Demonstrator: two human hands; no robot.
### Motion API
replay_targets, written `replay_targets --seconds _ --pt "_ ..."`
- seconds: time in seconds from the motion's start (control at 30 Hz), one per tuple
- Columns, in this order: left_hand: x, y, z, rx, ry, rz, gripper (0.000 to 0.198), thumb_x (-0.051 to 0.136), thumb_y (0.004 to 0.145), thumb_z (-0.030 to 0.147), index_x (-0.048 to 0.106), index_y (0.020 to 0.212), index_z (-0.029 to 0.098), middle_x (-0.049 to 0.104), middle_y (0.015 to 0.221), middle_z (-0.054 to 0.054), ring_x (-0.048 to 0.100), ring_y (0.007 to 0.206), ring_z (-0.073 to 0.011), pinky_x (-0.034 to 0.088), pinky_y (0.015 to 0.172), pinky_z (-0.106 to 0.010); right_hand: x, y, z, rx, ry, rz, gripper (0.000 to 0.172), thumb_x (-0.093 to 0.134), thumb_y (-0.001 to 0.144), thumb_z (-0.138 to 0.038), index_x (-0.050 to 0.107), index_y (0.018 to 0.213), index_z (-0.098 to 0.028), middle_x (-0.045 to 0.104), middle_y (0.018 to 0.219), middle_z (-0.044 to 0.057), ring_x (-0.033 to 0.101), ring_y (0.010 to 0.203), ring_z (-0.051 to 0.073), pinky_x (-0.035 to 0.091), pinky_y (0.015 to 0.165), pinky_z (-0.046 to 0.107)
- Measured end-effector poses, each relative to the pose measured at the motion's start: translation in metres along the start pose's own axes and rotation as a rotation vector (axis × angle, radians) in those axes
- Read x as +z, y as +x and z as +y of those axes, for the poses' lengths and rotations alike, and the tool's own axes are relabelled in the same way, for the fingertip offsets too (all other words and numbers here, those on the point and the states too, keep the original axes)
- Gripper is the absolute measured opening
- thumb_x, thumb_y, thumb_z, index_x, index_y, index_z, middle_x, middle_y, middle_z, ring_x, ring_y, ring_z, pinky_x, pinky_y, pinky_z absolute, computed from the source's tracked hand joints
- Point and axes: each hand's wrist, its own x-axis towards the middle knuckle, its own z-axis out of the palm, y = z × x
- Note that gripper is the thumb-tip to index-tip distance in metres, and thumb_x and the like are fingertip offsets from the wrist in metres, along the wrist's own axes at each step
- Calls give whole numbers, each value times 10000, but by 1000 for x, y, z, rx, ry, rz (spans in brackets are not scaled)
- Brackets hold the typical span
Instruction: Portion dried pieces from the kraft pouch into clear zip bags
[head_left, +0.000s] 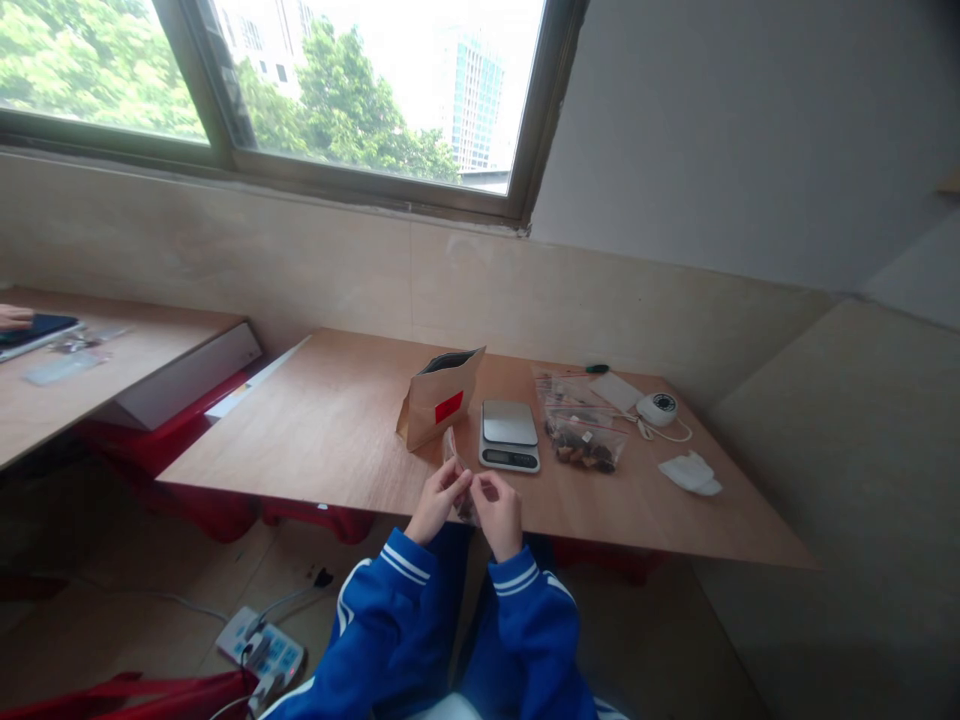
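Observation:
My left hand point(437, 499) and my right hand point(498, 508) meet at the table's front edge, both pinching a small clear plastic bag point(466, 508). Dark contents show low in the bag, too small to name. Just beyond my hands a brown kraft paper pouch point(427, 398) with a red label stands upright, its top open. Beside it, to the right, sits a kitchen scale point(509, 430) with a bare metal plate. Several clear zip bags point(587, 446) with brown and dark pieces lie right of the scale.
A round white device point(657, 408) with a cable, a crumpled white tissue point(691, 473) and a dark green-tipped tool point(597, 369) lie on the right of the table point(337, 420). A power strip point(262, 645) is on the floor. Another person's hand point(15, 317) shows at far left.

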Motion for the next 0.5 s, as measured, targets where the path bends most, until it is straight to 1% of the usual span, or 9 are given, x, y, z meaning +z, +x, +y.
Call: replay_targets --seconds 0.03,0.1,0.17,0.2,0.27,0.33,0.37,0.43,0.5 --pt "1 0 0 7 3 7 337 589 807 436 445 653 174 424 563 54 399 540 -81 305 525 -218 0 2 3 -2 -22 46 228 517 816 -368 587 680 -200 681 635 39 656 589 200 502 591 283" --pt "0 -1 2 10 -1 6 339 600 799 436 444 651 174 409 566 57 383 540 -79 293 522 -217 -4 11 11 12 -75 194 225 531 793 -392 576 680 -202 674 640 47 648 601 210 502 605 301" --pt "-3 -4 3 14 -8 12 333 605 798 432 455 652 173 403 560 60 373 534 -78 292 524 -216 -16 23 20 70 -60 352 251 544 767 -438 563 689 -199 671 646 62 641 597 219 506 591 319" --pt "-5 -6 3 14 -23 23 327 613 796 427 466 651 173 410 553 60 375 533 -79 299 529 -216 -23 30 23 97 -11 392 278 549 759 -468 557 698 -196 672 652 71 640 592 221 510 577 323" --pt "-10 -6 -1 9 -78 65 312 639 780 423 505 649 173 458 552 49 414 549 -88 336 559 -219 -36 41 25 90 125 347 330 558 754 -519 558 739 -189 686 693 84 650 606 219 524 564 322" --pt "-13 -2 -10 -1 -149 119 327 633 769 471 559 662 171 547 607 16 488 606 -113 390 614 -235 -42 46 22 38 231 250 362 561 764 -545 562 787 -184 695 743 86 659 624 211 538 576 321" --pt "-13 2 -17 -7 -175 145 362 595 781 516 586 678 169 588 656 -6 523 645 -129 416 650 -250 -42 47 20 19 267 218 370 561 770 -553 561 803 -184 695 757 83 661 624 207 543 584 322" --pt "-13 14 -32 -27 -227 194 492 461 814 617 621 717 162 646 746 -55 581 720 -166 458 714 -290 -36 46 17 22 328 191 385 552 780 -566 557 828 -184 690 763 75 656 586 197 545 572 325" --pt "-10 29 -46 -68 -281 217 538 432 820 631 656 801 142 682 813 -101 627 811 -215 484 788 -344 -24 45 18 45 365 178 394 548 784 -573 556 849 -185 687 764 70 652 565 195 546 557 325"
